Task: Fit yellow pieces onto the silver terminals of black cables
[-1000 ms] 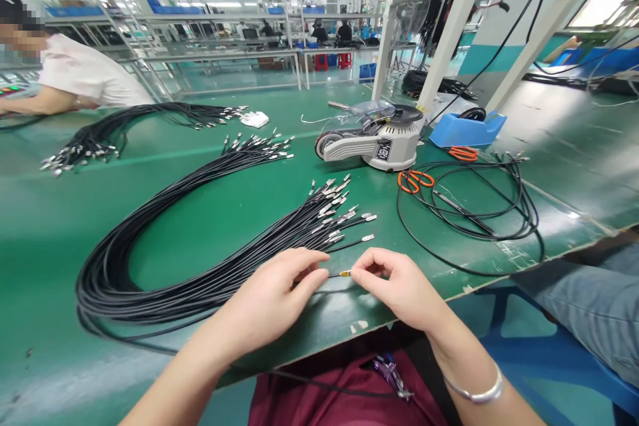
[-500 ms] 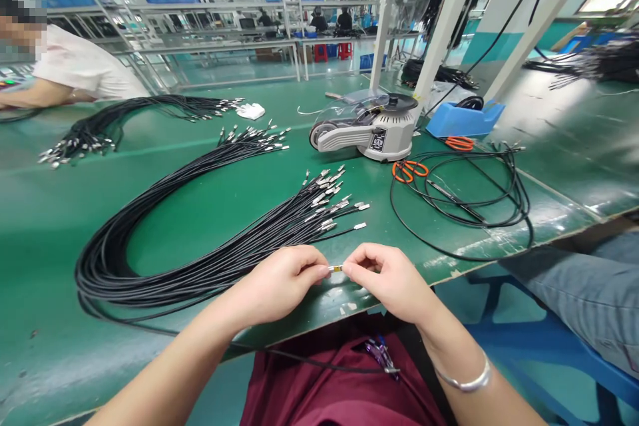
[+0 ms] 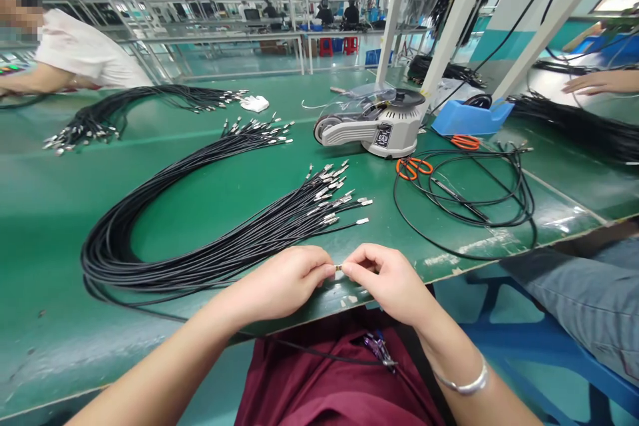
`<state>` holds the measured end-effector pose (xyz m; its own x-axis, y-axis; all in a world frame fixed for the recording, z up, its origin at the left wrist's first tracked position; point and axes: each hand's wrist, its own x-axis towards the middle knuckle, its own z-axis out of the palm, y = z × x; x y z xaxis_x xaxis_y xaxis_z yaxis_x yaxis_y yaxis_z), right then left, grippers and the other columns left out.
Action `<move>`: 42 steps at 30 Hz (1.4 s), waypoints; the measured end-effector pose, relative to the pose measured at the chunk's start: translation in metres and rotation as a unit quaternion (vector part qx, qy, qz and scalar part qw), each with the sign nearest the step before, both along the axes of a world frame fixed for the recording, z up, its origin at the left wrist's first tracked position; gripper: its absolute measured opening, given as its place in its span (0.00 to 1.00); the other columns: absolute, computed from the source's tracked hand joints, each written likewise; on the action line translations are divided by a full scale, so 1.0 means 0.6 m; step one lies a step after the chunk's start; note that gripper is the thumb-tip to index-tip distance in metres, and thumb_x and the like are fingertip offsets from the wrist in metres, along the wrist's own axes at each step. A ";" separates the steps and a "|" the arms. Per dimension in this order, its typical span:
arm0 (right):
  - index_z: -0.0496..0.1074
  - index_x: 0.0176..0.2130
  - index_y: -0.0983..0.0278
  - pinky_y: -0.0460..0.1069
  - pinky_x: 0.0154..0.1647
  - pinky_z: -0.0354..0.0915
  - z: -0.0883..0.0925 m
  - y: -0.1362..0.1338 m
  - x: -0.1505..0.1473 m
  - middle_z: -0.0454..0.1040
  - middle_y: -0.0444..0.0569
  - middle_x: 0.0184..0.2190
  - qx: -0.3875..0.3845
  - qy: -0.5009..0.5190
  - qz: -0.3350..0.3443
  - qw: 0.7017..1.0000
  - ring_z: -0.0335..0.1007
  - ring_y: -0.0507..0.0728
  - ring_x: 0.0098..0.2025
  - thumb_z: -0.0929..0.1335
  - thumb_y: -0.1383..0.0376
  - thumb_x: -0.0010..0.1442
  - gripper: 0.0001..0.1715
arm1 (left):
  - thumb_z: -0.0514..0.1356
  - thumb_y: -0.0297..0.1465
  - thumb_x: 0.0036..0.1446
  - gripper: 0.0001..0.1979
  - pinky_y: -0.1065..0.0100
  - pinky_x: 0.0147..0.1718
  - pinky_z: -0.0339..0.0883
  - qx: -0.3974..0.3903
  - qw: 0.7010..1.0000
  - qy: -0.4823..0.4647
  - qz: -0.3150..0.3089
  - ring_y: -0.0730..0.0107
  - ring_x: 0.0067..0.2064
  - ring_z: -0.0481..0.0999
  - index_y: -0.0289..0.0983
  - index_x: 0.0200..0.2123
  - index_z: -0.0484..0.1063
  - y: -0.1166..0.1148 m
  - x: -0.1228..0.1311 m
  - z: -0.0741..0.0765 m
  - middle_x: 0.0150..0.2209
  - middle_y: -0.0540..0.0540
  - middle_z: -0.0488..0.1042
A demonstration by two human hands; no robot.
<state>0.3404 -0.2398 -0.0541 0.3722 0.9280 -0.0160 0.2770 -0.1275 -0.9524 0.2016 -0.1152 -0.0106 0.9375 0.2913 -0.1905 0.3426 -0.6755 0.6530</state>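
Note:
Over the front edge of the green table, my left hand and my right hand meet fingertip to fingertip. Both are closed in a pinch on a small metal connector, of which only a short silvery and yellowish piece shows between them. Just beyond my left hand lies a large curved bundle of black cables with metal connectors at its ends. A single black cable runs across my lap; whether it leads to the held connector is hidden.
A grey tape dispenser stands beyond my hands. To its right are orange-handled scissors, loose coiled cable and a blue tape holder. Another bundle lies at the back left near a co-worker. Another person's hand is at right.
My fingertips are closer together, and less of the connector shows between them. At the right, another person's hand and a cable bundle have come into view. The camera view has shifted slightly.

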 end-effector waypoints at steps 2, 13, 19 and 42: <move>0.72 0.26 0.65 0.45 0.28 0.61 -0.002 -0.001 0.000 0.73 0.43 0.24 -0.002 -0.005 0.000 1.000 0.66 0.51 0.26 0.67 0.64 0.56 0.08 | 0.49 0.32 0.61 0.14 0.72 0.34 0.59 0.020 1.000 0.000 0.000 0.69 0.33 0.70 0.37 0.29 0.72 -0.003 0.002 -0.002 0.29 0.48 0.73; 0.71 0.26 0.65 0.45 0.30 0.61 -0.007 -0.006 -0.007 0.72 0.44 0.24 -0.003 -0.035 0.002 0.999 0.66 0.51 0.27 0.67 0.67 0.56 0.08 | 0.50 0.29 0.61 0.12 0.72 0.34 0.60 0.057 0.998 -0.008 -0.007 0.70 0.32 0.69 0.35 0.28 0.71 -0.018 0.008 -0.017 0.28 0.48 0.73; 0.72 0.25 0.65 0.45 0.31 0.60 -0.013 -0.011 -0.017 0.73 0.44 0.24 -0.023 -0.053 0.025 0.998 0.66 0.52 0.28 0.67 0.68 0.56 0.09 | 0.48 0.29 0.62 0.14 0.71 0.33 0.60 0.058 0.998 0.008 -0.034 0.70 0.31 0.69 0.35 0.28 0.71 -0.025 0.000 -0.034 0.28 0.48 0.73; 0.75 0.30 0.63 0.46 0.38 0.64 0.000 -0.117 0.043 0.76 0.46 0.30 -0.150 -0.034 0.080 0.985 0.71 0.54 0.34 0.62 0.62 0.61 0.14 | 0.49 0.24 0.57 0.08 0.65 0.35 0.64 0.224 0.973 0.004 0.056 0.64 0.35 0.71 0.37 0.34 0.67 0.048 0.013 -0.018 0.32 0.46 0.72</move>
<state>0.3664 -0.3097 -0.0542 0.2317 0.9321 -0.2784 0.3773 -0.3499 -0.8574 0.2094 -0.0865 -0.0214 0.8939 0.4474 -0.0282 0.4346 -0.8495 0.2990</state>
